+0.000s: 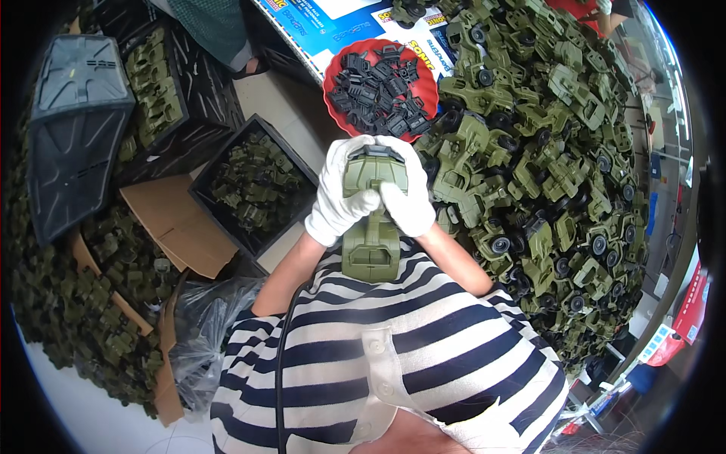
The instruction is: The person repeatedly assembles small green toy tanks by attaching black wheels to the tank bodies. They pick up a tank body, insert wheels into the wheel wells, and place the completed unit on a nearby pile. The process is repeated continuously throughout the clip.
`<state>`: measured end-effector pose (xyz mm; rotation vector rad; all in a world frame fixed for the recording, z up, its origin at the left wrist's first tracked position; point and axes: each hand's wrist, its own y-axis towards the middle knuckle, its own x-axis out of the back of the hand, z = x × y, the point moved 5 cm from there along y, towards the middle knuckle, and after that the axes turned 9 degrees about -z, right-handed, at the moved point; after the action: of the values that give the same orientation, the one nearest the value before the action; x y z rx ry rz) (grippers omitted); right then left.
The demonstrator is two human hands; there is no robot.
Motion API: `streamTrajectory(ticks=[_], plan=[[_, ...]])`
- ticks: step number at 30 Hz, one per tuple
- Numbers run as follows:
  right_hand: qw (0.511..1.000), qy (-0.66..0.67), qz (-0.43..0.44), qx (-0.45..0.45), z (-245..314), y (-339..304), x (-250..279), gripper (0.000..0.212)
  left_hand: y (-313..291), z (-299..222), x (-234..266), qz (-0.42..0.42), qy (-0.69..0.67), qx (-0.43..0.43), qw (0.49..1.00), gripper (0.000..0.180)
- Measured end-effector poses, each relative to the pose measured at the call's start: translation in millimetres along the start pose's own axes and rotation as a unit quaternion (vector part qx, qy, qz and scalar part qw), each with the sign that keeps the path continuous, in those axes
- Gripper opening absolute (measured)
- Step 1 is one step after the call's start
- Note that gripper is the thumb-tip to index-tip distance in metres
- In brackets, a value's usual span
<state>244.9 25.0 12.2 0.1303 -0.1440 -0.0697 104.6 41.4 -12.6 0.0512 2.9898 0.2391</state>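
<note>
Both of my hands wear white gloves and grip one olive-green plastic toy vehicle body (371, 253) in front of my chest. My left hand (333, 198) wraps its left side and my right hand (411, 198) its right side, thumbs meeting near the middle. A dark grey part (368, 151) shows at the far end, between my fingertips; whether it is fully seated I cannot tell. Just beyond my hands stands a red scalloped bowl (330, 104) heaped with small black plastic parts (378, 87). My fingers hide much of the vehicle's sides.
Many green toy vehicles with black wheels (529, 166) lie piled on the right. Left of me are a black crate (215, 165) of green parts, a cardboard flap (178, 223) and a clear plastic bag (208, 325). Parts of other people show at the top.
</note>
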Motion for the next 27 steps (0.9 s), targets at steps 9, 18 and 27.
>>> streamTrajectory(ticks=[9,18,27], plan=[[0.999,0.003,0.003,-0.040,-17,2,-26,0.036,-8,2,25,-0.113,0.099,-0.036,0.988,0.038],[0.969,-0.230,0.019,-0.089,-50,46,-15,0.040,-37,86,188,-0.352,0.246,0.117,0.895,0.045],[0.756,-0.628,-0.073,-0.171,-46,196,166,0.054,0,127,214,-0.265,0.288,0.202,0.898,0.048]])
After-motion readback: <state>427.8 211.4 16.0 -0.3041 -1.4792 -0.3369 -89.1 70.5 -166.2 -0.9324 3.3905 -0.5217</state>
